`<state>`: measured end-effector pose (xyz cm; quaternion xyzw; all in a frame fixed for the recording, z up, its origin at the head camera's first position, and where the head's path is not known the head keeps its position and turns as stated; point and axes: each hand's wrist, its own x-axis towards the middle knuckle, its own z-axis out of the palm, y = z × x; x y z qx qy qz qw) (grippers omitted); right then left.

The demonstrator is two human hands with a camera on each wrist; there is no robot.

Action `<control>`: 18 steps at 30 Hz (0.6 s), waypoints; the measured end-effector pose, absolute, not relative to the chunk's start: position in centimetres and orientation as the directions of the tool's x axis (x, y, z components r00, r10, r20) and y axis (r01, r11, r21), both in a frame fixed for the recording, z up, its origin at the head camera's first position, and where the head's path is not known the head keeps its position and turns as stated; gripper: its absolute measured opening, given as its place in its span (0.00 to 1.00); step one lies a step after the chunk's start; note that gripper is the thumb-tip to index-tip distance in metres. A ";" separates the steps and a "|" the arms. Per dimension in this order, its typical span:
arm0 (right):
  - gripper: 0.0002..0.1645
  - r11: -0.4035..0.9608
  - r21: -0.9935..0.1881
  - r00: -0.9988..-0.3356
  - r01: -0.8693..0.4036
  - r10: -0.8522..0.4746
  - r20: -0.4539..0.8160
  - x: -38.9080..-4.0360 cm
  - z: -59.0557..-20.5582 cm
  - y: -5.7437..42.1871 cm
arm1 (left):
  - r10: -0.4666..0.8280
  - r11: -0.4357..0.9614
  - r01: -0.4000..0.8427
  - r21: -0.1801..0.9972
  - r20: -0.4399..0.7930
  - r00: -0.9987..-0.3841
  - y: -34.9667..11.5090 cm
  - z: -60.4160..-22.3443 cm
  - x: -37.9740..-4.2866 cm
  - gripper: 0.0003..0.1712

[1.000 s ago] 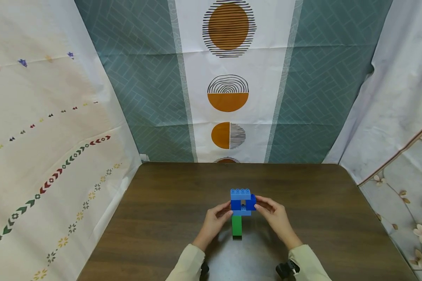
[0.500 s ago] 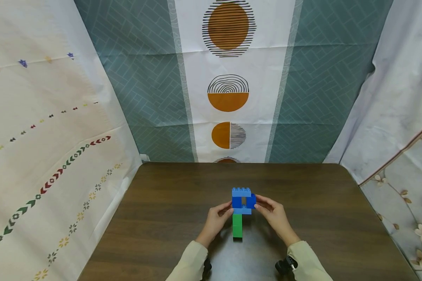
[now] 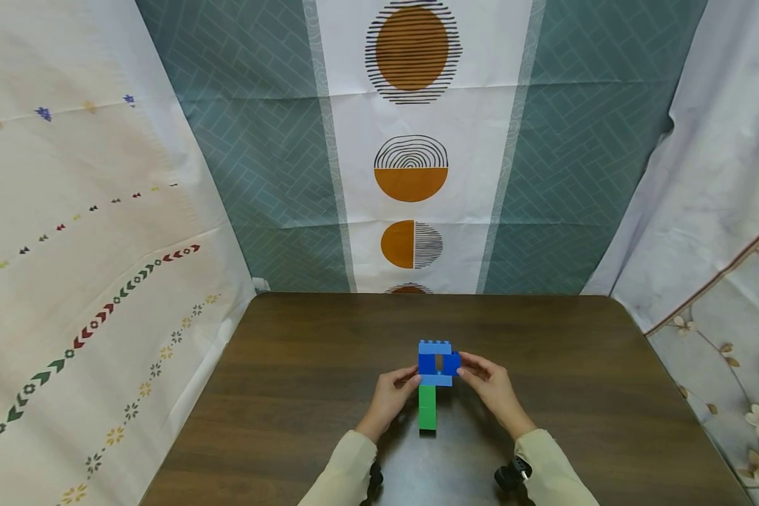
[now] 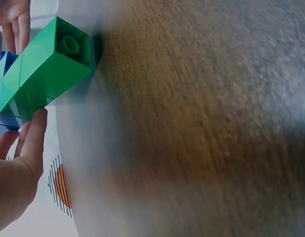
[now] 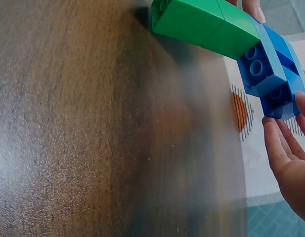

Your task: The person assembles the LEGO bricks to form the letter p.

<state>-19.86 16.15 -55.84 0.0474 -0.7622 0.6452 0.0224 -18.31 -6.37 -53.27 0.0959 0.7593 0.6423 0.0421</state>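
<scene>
Between my hands is a stack of toy building bricks. Green bricks [image 3: 426, 407] form its lower column, with a light blue brick [image 3: 435, 380] across them. Dark blue bricks with a small gap between them stand above that, capped by another light blue brick [image 3: 434, 347]. The right dark blue brick [image 3: 452, 363] juts out sideways. My left hand [image 3: 388, 402] holds the stack's left side by thumb and fingers. My right hand [image 3: 498, 396] pinches the jutting brick. In the left wrist view, the hollow underside of the lowest green brick [image 4: 70, 45] shows, raised off the table.
A brown wooden table [image 3: 291, 379] lies under the hands. Behind it hangs a teal and white patterned cloth [image 3: 253, 154]. White patterned cloths hang at the left [image 3: 101, 281] and right [image 3: 727, 295].
The brick stack has shifted very slightly to the right and tilted a little, so more of the green column's front shows. Both hands keep their grip.
</scene>
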 end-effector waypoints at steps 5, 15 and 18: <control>0.24 0.185 -0.979 -0.996 -0.086 -0.031 0.082 -20.0 -56.1 16.0 | 0.195 0.135 0.080 0.988 0.053 -0.979 -6.3 -53.3 -18.4 0.18; 0.24 0.227 -0.973 -0.998 -0.050 -0.042 0.041 -20.5 -56.8 15.9 | 0.168 0.080 0.025 0.997 0.011 -0.986 -6.1 -54.2 -18.9 0.17; 0.25 0.258 -0.966 -0.999 -0.023 -0.048 0.011 -20.8 -57.1 15.9 | 0.161 0.085 0.013 0.996 -0.001 -0.987 -6.0 -55.2 -19.5 0.17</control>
